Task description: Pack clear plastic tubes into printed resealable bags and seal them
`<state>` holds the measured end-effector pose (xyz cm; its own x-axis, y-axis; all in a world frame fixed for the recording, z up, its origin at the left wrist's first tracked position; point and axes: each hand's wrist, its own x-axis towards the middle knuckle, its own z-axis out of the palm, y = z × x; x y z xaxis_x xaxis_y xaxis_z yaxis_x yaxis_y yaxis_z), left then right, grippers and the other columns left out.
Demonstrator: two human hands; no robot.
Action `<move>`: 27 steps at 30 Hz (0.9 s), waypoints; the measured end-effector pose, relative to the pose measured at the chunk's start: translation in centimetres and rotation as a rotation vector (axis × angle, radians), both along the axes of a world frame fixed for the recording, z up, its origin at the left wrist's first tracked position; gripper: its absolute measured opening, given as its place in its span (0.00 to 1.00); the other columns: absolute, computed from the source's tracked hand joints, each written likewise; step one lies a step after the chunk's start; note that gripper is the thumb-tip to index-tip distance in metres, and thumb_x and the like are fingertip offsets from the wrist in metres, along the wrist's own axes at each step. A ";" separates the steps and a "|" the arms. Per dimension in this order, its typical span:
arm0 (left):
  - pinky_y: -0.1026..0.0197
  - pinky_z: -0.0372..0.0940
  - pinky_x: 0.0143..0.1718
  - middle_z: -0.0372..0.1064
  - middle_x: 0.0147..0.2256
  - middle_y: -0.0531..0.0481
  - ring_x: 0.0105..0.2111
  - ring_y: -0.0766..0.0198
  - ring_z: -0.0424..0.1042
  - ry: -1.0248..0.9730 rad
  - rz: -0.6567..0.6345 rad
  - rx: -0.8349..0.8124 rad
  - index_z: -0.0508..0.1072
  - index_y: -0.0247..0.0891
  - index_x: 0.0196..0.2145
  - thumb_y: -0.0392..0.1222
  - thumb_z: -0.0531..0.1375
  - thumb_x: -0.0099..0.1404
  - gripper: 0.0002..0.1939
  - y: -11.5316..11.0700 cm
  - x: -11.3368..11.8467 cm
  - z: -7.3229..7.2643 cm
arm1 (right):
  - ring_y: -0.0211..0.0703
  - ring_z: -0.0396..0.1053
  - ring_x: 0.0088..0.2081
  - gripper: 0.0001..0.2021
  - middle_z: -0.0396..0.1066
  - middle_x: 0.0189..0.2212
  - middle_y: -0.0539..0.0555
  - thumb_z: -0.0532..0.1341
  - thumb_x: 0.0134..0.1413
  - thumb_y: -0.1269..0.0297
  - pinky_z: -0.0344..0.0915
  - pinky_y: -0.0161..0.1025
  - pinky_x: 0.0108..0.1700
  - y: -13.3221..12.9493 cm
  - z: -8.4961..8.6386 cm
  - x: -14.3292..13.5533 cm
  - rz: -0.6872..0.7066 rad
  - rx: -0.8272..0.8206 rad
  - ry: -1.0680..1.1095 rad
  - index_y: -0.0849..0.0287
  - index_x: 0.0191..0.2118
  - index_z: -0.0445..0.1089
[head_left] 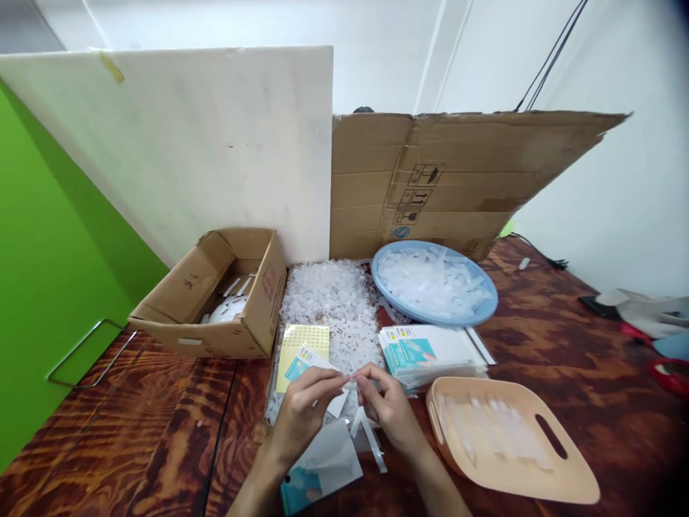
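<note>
My left hand (309, 406) and my right hand (388, 406) meet fingertip to fingertip over the front of a bed of small whitish pieces (336, 305). Both pinch one small pale piece (349, 380) between them; its shape is hard to make out. Just below lie a clear packet with a teal card (317, 474) and white strips (371, 438). A yellow sheet of small dots (304, 341) lies behind my left hand, partly covered by a teal and white card (298, 366). A stack of similar packets (430, 352) is beyond my right hand.
An open cardboard box (215, 334) with white items stands at the left. A blue basin (487, 309) of translucent pieces sits at the back right, and a peach tray (570, 481) with clear pieces at the front right. White and cardboard panels (457, 179) rise behind.
</note>
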<state>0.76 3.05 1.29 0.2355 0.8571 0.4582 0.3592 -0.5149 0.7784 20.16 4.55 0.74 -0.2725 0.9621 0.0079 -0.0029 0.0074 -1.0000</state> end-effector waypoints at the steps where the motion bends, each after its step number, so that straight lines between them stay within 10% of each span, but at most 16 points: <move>1: 0.58 0.68 0.46 0.77 0.45 0.44 0.45 0.58 0.74 -0.012 0.043 -0.020 0.76 0.45 0.54 0.39 0.59 0.71 0.15 -0.3 0.0 -0.2 | 0.33 0.55 0.18 0.16 0.62 0.21 0.45 0.58 0.66 0.50 0.51 0.32 0.22 -0.2 -0.4 0.0 0.014 -0.049 0.034 0.58 0.34 0.69; 9: 0.61 0.67 0.32 0.73 0.22 0.47 0.25 0.60 0.73 -0.029 0.169 -0.459 0.77 0.36 0.29 0.53 0.49 0.75 0.27 -1.7 -0.4 -0.2 | 0.39 0.65 0.28 0.16 0.66 0.25 0.48 0.59 0.65 0.51 0.59 0.34 0.32 -0.9 -0.4 -0.5 -0.007 0.058 -0.104 0.59 0.37 0.73; 13: 0.57 0.67 0.48 0.74 0.51 0.40 0.46 0.55 0.74 -0.077 0.108 -0.346 0.75 0.40 0.51 0.53 0.61 0.68 0.19 -2.2 -0.9 -0.1 | 0.42 0.67 0.30 0.14 0.68 0.27 0.49 0.59 0.65 0.52 0.61 0.35 0.34 -1.1 -0.9 -0.3 -0.025 0.098 -0.148 0.59 0.39 0.73; 18: 0.62 0.64 0.25 0.72 0.21 0.48 0.19 0.62 0.69 -0.084 0.116 -0.677 0.78 0.34 0.34 0.59 0.43 0.75 0.32 -2.9 -0.3 -1.1 | 0.45 0.72 0.37 0.10 0.74 0.34 0.53 0.60 0.64 0.57 0.64 0.37 0.40 -1.8 -1.0 -0.2 0.033 0.209 -0.178 0.58 0.40 0.75; 23: 0.55 0.66 0.49 0.75 0.50 0.41 0.48 0.53 0.74 -0.028 0.052 -0.333 0.76 0.41 0.48 0.55 0.61 0.68 0.18 -3.1 -0.5 -0.9 | 0.44 0.72 0.32 0.12 0.75 0.30 0.52 0.58 0.67 0.57 0.64 0.37 0.34 -2.4 -0.7 0.0 0.014 0.194 -0.208 0.58 0.39 0.74; 27: 0.61 0.67 0.27 0.78 0.34 0.41 0.25 0.60 0.75 -0.169 0.014 -0.690 0.75 0.34 0.50 0.62 0.48 0.72 0.30 -3.6 -0.6 -1.5 | 0.47 0.73 0.37 0.08 0.75 0.35 0.55 0.59 0.65 0.62 0.67 0.40 0.40 -2.6 -0.4 0.4 0.054 0.348 -0.219 0.57 0.41 0.74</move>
